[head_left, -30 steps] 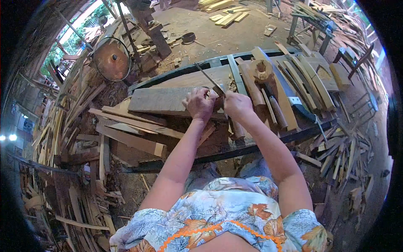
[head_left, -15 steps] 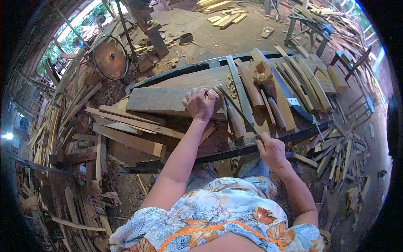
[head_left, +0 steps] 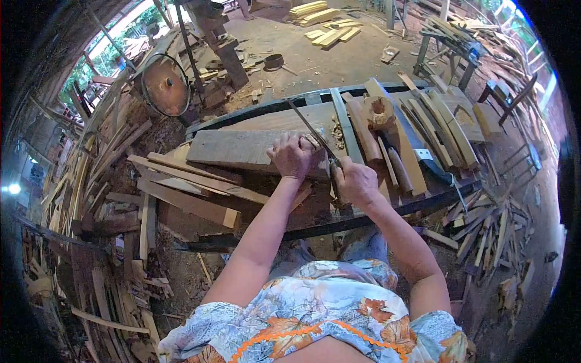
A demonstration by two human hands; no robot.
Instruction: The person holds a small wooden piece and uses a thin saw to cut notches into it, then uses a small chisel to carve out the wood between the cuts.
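My left hand [head_left: 290,156] is closed over the right end of a thick weathered plank [head_left: 233,145], pinching a small pale wooden piece [head_left: 312,140] there. Most of that piece is hidden by the fingers. In my right hand [head_left: 358,181] is a long, thin, dark file [head_left: 308,126], gripped at its near end. The file slants away across the small piece, its far tip reaching beyond the plank. A round wooden handle lies partly hidden beneath my right hand.
Right of the hands, the bench holds a wooden mallet [head_left: 380,115], a handsaw [head_left: 431,158] and several wooden strips [head_left: 445,124]. Long strips [head_left: 200,181] lie at its left. Scrap wood [head_left: 484,233] is heaped on the ground, and yellow boards [head_left: 333,36] are stacked behind.
My right hand has pushed forward and left, sliding the file so that more of it extends past the small wooden piece. My left hand keeps its place on the plank's end.
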